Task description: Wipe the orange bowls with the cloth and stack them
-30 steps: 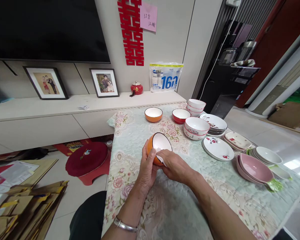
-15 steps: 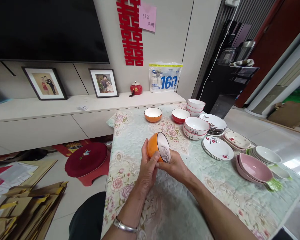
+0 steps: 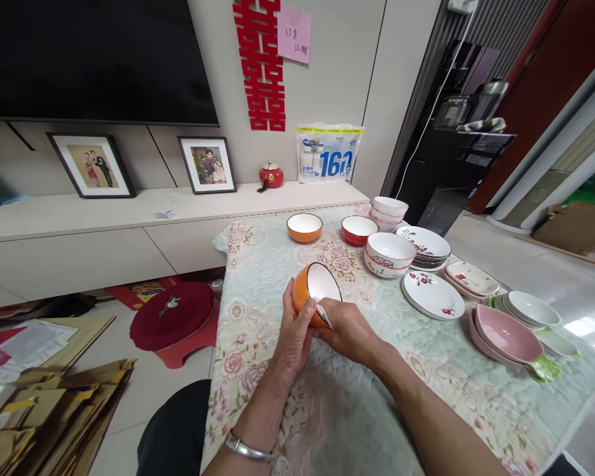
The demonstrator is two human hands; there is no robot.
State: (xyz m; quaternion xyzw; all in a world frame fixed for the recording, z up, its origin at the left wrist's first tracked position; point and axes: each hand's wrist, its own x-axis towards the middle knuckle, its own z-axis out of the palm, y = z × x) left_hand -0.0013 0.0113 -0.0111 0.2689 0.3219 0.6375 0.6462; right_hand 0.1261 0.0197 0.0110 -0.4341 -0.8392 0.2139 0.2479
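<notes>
An orange bowl (image 3: 303, 288) with a white inside and dark rim is held tilted above the table, its mouth turned to the right. My left hand (image 3: 296, 324) grips it from the left and below, thumb near the rim. My right hand (image 3: 350, 325) is closed on a pale cloth (image 3: 323, 312) at the bowl's lower rim. Most of the cloth is hidden under the right fingers. Beyond the hands, a second orange bowl (image 3: 304, 229) and a red bowl (image 3: 359, 231) stand upright on the floral tablecloth (image 3: 258, 317).
On the right side stand stacked white bowls (image 3: 389, 251), flowered plates (image 3: 433, 295), dark-patterned plates (image 3: 424, 242), rectangular dishes (image 3: 471, 277), pink bowls (image 3: 506, 334) and small white bowls (image 3: 533, 308). A red stool (image 3: 173, 317) is left of the table. A cabinet (image 3: 188, 208) runs behind.
The right hand has drawn the cloth from inside the bowl down to its lower rim, so more of the white inside shows. The left hand keeps its hold almost in place.
</notes>
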